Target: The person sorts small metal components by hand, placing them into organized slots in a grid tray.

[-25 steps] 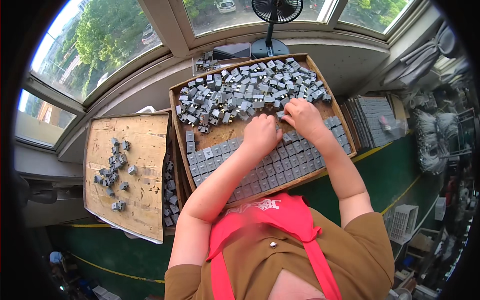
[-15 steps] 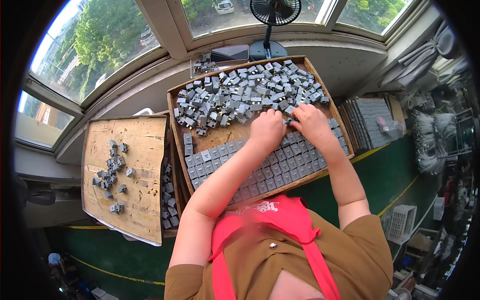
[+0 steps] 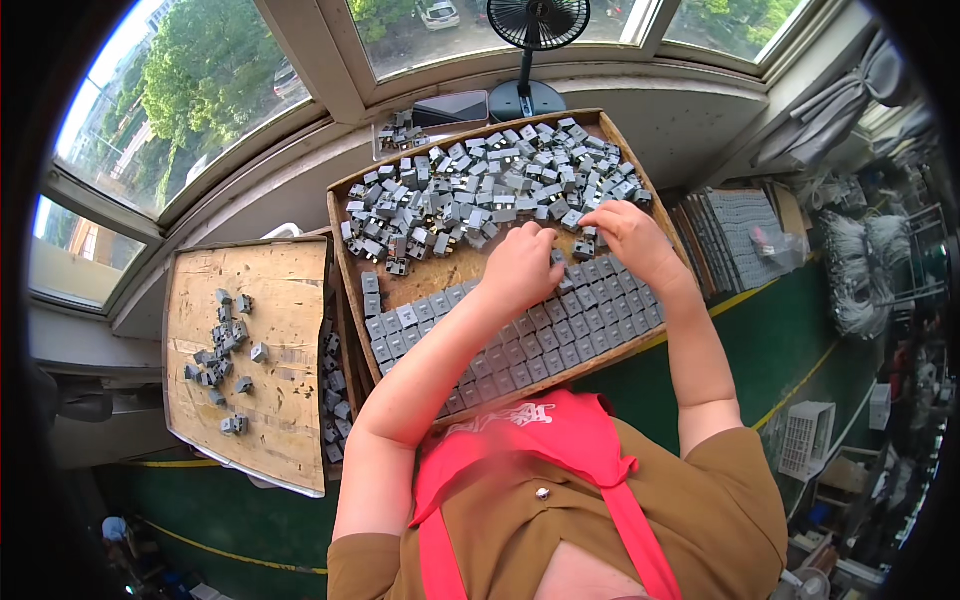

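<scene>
A wooden tray (image 3: 340, 215) in front of me holds a loose heap of small grey block-shaped parts (image 3: 470, 190) at its far side. Neat rows of the same grey parts (image 3: 560, 335) fill its near side. My left hand (image 3: 520, 268) rests knuckles-up where the heap meets the rows, with its fingers curled down and the fingertips hidden. My right hand (image 3: 628, 235) lies just to its right, its thumb and fingers pinched on one grey part (image 3: 584, 247) at the end of the top row.
To the left lies a flat wooden board (image 3: 285, 290) with several scattered grey parts (image 3: 222, 345). More parts fill the gap between board and tray. A fan (image 3: 540, 25) and a dark flat device (image 3: 450, 106) stand on the sill. Stacked grey sheets (image 3: 740, 225) lie at the right.
Both hands stayed at the border between heap and rows. The right hand shifted a little to the right along the top row, and the left hand barely moved.
</scene>
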The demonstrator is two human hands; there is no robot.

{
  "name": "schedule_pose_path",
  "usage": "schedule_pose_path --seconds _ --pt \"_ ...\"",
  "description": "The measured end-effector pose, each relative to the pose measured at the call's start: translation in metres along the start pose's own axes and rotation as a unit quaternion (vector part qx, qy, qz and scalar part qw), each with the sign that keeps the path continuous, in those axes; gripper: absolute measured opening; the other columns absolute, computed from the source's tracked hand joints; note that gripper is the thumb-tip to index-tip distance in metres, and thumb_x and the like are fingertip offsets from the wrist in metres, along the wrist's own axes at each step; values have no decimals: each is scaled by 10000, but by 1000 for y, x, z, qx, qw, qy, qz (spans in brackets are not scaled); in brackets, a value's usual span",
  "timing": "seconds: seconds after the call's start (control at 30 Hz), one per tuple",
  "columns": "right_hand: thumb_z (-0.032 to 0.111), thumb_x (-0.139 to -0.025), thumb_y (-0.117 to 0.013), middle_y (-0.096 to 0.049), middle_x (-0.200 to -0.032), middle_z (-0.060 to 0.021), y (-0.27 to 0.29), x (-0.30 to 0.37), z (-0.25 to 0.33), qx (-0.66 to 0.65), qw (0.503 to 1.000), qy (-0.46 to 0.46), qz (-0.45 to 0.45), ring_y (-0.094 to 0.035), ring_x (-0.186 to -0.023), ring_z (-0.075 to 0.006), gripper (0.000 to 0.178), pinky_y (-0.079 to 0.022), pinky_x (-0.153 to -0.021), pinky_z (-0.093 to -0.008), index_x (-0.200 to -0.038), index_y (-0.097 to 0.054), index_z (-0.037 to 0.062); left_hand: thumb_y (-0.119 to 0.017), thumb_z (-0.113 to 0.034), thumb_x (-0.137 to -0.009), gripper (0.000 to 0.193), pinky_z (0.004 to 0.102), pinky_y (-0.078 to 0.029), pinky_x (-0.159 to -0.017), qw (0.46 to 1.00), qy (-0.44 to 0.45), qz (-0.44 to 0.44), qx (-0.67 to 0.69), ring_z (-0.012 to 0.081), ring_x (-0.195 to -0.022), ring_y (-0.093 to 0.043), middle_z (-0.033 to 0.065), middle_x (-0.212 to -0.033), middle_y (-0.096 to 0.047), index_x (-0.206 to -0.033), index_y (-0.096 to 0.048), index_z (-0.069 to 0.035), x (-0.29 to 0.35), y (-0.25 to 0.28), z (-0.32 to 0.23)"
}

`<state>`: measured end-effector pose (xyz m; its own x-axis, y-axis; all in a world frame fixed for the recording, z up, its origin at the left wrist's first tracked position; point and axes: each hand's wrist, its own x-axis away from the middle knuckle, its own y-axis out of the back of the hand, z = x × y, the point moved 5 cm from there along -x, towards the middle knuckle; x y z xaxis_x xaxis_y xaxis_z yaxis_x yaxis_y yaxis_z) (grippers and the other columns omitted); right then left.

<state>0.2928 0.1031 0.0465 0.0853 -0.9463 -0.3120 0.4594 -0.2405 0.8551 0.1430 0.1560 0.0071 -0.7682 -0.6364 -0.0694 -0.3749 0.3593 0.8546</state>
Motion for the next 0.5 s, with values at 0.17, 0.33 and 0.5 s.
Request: schedule_pose_path --seconds 0.17,0.33,0.5 --pt "38 -805 -594 -590 -894 -63 -4 3 -15 22 997 -61 32 -591 -906 -272 186 -500 -790 -385 -960 -655 121 -627 -208 -803 252 398 -498 -838 995 -76 -66 28 300 -971 -581 110 -990 -603 -1033 -644 -104 -17 -11 -14" --pt "78 -808 -594 -578 -892 -59 -4 8 -24 149 987 -49 44 -586 -886 -257 141 -503 -769 -380 -933 -641 126 -616 -260 -836 216 388 -502 -801 995 -79 -8 -57 279 -932 -584 87 -960 -603 -986 -667 -114 -29 -21 -24" --pt "80 -793 -612 -574 -875 -55 7 14 -29 168 982 -78 20 -582 -893 -250 140 -497 -775 -377 -922 -636 130 -636 -289 -801 215 371 -511 -734 996 -61 -43 -52 269 -869 -600 91 -872 -617 -806 -688 -81 -25 -24 -13"
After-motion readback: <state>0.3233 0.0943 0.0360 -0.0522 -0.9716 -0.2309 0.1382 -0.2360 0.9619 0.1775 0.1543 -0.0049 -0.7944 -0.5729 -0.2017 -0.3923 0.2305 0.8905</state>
